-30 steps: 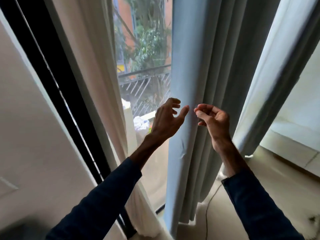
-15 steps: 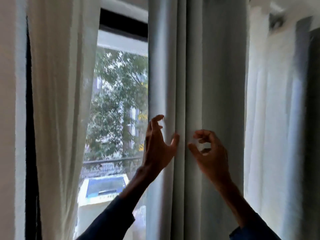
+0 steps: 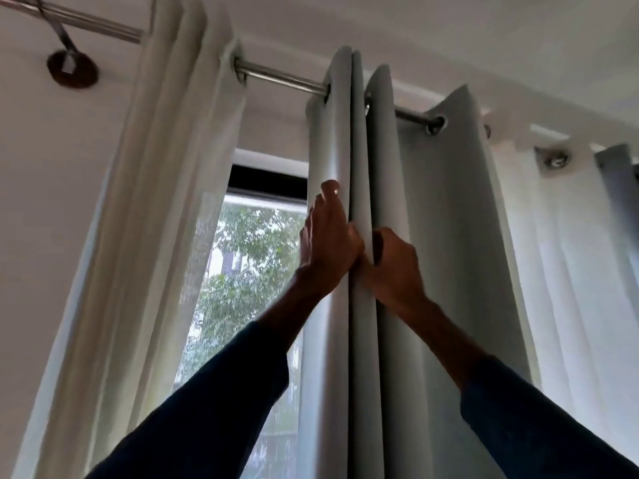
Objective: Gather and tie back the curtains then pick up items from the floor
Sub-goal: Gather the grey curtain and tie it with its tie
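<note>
A pale grey eyelet curtain (image 3: 446, 216) hangs in folds from a metal rod (image 3: 280, 77), seen from below. My left hand (image 3: 326, 245) holds its leftmost fold, fingers stretched up along the cloth and thumb tucked into the crease. My right hand (image 3: 392, 267) is right beside it, fingers curled into the neighbouring fold and gripping it. The two hands almost touch across the crease. A white sheer curtain (image 3: 155, 236) hangs bunched at the left. No floor or floor items are in view.
Between the curtains the window (image 3: 249, 257) shows trees outside. A dark round bracket (image 3: 72, 69) fixes the rod to the wall at the upper left. More white sheer cloth (image 3: 567, 271) hangs at the right. The ceiling is close above.
My view has tilted up from the floor to the rod. Both hands rose along the grey curtain and went from spread apart near it to gripping its folds.
</note>
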`<state>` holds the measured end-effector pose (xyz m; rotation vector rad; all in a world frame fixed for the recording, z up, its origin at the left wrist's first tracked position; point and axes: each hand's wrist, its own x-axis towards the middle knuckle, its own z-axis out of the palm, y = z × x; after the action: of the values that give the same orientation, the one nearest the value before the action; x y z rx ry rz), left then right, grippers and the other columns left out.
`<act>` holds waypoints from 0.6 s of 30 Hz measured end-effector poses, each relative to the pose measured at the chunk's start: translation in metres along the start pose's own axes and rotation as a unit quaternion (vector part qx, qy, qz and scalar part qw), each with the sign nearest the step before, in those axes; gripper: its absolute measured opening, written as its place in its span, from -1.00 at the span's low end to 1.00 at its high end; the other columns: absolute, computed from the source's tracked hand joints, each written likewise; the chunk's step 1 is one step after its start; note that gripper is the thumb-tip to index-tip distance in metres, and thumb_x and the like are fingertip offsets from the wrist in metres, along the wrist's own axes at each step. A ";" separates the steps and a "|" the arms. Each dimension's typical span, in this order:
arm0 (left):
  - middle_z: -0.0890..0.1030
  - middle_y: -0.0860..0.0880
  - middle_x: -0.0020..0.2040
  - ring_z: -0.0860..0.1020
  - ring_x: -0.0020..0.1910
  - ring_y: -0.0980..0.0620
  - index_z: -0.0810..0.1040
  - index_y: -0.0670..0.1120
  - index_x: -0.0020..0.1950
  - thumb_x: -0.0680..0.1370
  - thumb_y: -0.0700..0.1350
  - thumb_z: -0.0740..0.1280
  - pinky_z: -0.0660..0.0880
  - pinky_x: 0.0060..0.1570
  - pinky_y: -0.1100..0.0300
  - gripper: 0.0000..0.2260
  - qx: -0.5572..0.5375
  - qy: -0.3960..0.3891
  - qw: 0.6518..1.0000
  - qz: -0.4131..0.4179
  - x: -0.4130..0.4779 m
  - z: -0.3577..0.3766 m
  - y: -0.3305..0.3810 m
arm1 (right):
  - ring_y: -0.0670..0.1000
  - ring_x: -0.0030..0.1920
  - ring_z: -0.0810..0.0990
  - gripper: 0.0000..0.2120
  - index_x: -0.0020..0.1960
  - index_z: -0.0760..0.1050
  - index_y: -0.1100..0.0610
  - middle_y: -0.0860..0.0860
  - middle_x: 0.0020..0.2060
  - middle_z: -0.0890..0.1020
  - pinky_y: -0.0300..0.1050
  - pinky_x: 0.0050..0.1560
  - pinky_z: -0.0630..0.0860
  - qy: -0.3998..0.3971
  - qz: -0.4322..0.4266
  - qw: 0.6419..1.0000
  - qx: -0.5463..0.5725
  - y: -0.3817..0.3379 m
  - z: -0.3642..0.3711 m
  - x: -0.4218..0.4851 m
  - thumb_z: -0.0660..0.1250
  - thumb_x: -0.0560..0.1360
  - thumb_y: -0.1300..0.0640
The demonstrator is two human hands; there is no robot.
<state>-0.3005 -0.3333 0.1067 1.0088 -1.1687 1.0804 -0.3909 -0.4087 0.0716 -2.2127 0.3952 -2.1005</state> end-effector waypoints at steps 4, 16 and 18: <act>0.59 -0.19 0.08 0.59 0.05 -0.29 0.23 -0.13 0.46 0.46 -0.28 0.25 0.52 -0.04 -0.11 -0.43 0.069 -0.005 0.998 0.002 0.059 0.008 -0.003 | -0.06 -0.39 0.42 -0.65 -0.21 0.37 0.07 -0.08 -0.37 0.46 -0.16 -0.39 0.25 0.040 0.006 0.999 -0.025 -0.014 0.004 0.064 0.37 0.53 -0.15; 0.54 -0.26 0.18 0.54 0.14 -0.26 0.48 -0.26 0.22 0.65 -0.15 0.22 0.44 0.07 -0.04 -0.78 0.167 0.023 0.985 0.033 0.155 -0.021 -0.032 | 0.23 0.17 0.57 -0.70 0.18 0.50 0.24 0.19 0.16 0.59 -0.12 -0.06 0.37 0.093 0.009 0.990 -0.107 -0.054 0.009 0.153 0.32 0.60 0.02; 0.53 -0.26 0.18 0.53 0.15 -0.27 0.46 -0.26 0.21 0.65 -0.17 0.20 0.43 0.06 -0.04 -0.80 0.189 0.040 0.981 0.028 0.160 -0.034 -0.046 | 0.20 0.18 0.58 -0.72 0.20 0.51 0.24 0.17 0.17 0.59 -0.19 -0.07 0.30 0.105 0.013 0.989 -0.106 -0.056 0.008 0.154 0.32 0.61 0.06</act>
<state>-0.2380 -0.2916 0.2595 1.2169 -0.9499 1.4101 -0.3693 -0.3911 0.2329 -2.0785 0.6865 -2.3870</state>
